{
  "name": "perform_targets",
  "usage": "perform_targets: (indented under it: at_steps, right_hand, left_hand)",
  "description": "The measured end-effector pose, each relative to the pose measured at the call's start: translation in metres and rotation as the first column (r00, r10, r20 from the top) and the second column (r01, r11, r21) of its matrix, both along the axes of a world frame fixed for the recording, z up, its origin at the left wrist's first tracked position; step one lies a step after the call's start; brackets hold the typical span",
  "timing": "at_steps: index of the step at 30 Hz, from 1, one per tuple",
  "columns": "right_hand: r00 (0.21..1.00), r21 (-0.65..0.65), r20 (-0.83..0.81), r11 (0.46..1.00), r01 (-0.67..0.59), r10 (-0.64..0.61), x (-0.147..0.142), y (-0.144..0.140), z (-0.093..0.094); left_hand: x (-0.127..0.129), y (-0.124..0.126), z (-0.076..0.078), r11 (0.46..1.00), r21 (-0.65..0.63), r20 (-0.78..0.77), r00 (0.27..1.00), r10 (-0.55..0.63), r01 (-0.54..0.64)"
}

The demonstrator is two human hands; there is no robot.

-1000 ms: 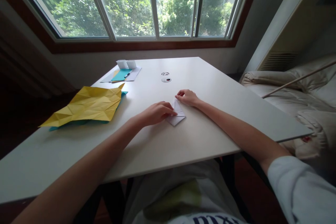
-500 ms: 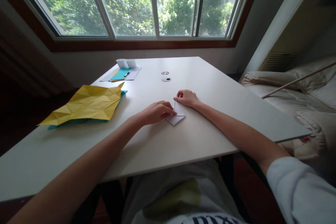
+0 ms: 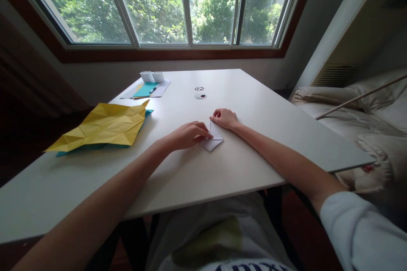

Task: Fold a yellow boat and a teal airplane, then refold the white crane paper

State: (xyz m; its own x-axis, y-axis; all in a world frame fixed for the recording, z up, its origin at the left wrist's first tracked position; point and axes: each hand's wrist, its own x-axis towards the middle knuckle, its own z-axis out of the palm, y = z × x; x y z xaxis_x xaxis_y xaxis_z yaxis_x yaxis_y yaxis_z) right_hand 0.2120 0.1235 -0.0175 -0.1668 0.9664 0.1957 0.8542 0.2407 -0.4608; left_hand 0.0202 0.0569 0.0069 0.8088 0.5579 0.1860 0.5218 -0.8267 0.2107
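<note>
White folded paper lay near the table's middle, already creased into a pointed shape, though more folds probably remained. Left hand pinned its left side with flat, close fingers; right hand pressed the upper tip, fingers curled. Yellow creased sheet sat by the left edge.

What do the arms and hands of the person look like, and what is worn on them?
Both forearms are bare. The left hand and right hand wear no gloves, and no ring or watch is visible. A loose white sleeve covers the right upper arm. On the left arm no sleeve is in view.
</note>
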Motion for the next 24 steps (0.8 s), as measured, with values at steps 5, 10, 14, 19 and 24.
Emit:
perform_targets:
  at_steps: [5,10,14,19,24]
  right_hand:
    - [0.929,-0.003,-0.278,0.967,-0.255,0.244,0.011,0.010,-0.001]
    - [0.799,0.083,-0.302,0.849,-0.522,0.520,0.024,-0.006,0.011]
    - [0.697,0.099,-0.154,0.713,-0.694,0.700,0.031,-0.026,0.020]
    - [0.645,0.043,0.011,0.644,-0.763,0.764,0.029,-0.031,0.022]
    - [0.688,0.065,0.155,0.688,-0.723,0.709,0.025,-0.035,0.024]
  left_hand:
    - [-0.005,0.002,-0.002,0.994,0.098,-0.025,0.998,0.053,-0.050]
    - [-0.015,0.008,-0.005,0.989,0.126,0.000,0.997,0.078,-0.077]
    - [-0.017,0.009,-0.006,0.987,0.123,0.019,0.994,0.105,-0.106]
    - [-0.018,0.007,0.000,0.985,0.092,-0.014,0.989,0.147,-0.145]
    - [-0.026,0.006,0.009,0.986,0.058,-0.065,0.985,0.160,-0.156]
